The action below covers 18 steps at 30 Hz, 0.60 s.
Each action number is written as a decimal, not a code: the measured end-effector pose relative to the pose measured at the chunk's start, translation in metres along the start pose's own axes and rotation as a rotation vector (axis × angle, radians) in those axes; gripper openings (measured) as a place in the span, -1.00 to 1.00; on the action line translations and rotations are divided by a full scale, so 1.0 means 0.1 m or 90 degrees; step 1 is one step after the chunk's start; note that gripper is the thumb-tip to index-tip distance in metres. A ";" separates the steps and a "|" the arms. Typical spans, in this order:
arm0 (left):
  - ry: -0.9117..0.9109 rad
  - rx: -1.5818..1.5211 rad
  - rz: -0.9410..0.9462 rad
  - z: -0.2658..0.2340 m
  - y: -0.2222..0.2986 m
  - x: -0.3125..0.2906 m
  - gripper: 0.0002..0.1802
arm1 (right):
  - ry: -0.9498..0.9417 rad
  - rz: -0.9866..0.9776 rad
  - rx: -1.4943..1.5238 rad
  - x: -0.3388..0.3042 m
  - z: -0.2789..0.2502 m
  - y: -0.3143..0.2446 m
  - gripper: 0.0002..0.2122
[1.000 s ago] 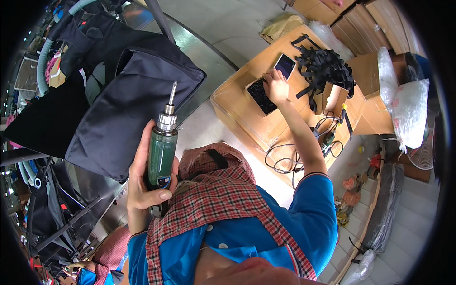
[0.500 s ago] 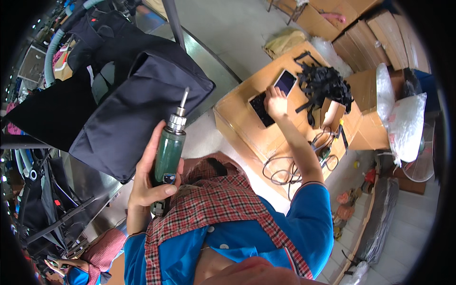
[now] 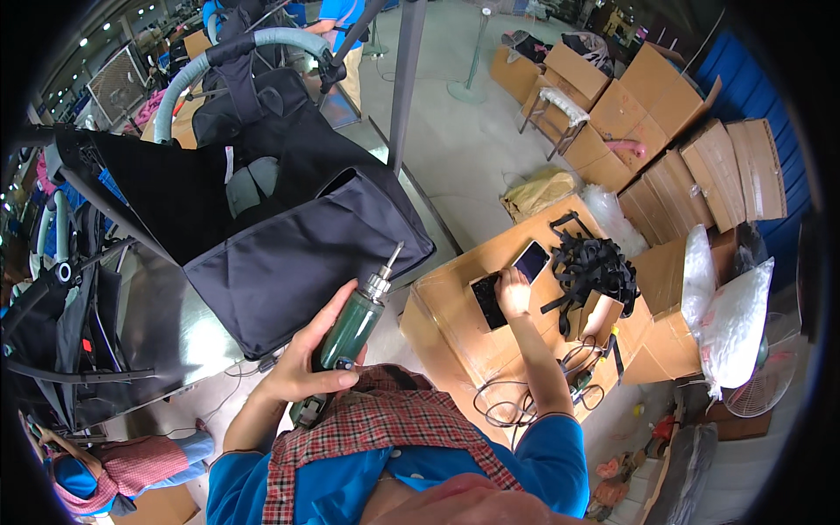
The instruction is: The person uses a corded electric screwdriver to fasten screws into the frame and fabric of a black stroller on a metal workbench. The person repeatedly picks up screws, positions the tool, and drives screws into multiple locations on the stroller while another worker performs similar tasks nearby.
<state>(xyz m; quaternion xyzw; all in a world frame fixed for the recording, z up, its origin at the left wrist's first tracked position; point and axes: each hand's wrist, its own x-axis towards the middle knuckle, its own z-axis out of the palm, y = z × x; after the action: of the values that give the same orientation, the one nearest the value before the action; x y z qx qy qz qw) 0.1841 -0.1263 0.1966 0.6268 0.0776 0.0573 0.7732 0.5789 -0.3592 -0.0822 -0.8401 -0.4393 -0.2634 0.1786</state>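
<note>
My left hand (image 3: pixel 297 372) is wrapped round a green electric screwdriver (image 3: pixel 351 329), its bit pointing up and away to the right. Beyond the bit is the black fabric basket (image 3: pixel 306 258) of a stroller on a metal table. My right hand (image 3: pixel 514 296) reaches down at a small open tray (image 3: pixel 486 303) of small black parts on a large cardboard box (image 3: pixel 437 302). Its fingers are bunched together, and their tips are partly hidden. A phone (image 3: pixel 532 261) lies right beside these fingers.
Black straps (image 3: pixel 595 271) are heaped on the cardboard box, near a small open carton (image 3: pixel 599 315) and a coiled cable (image 3: pixel 507 401). The stroller's grey handlebar (image 3: pixel 179 83) arches at the far left. Co-workers stand at the far top and the lower left (image 3: pixel 114 468).
The view has tilted up, so the stroller and boxes sit lower in it. My left hand still holds the screwdriver, now leaning more to the right. My right hand stays at the tray.
</note>
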 end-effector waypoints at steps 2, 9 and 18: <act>0.001 0.004 0.011 -0.02 -0.02 -0.02 0.27 | 0.016 0.029 0.022 0.06 -0.05 0.00 -0.88; -0.001 0.002 0.065 -0.11 -0.02 -0.02 0.27 | 0.090 0.196 0.463 1.09 -0.94 -0.61 -0.90; -0.012 -0.022 0.171 -0.43 0.35 -0.36 0.33 | -0.117 -0.099 1.015 2.61 -2.05 -2.42 -0.86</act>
<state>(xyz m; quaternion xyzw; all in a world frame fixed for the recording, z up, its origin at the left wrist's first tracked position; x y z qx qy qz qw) 0.1405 -0.0845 0.2240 0.6189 -0.0153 0.1554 0.7698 0.4431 -0.1672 0.2545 -0.4453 -0.5655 0.1879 0.6683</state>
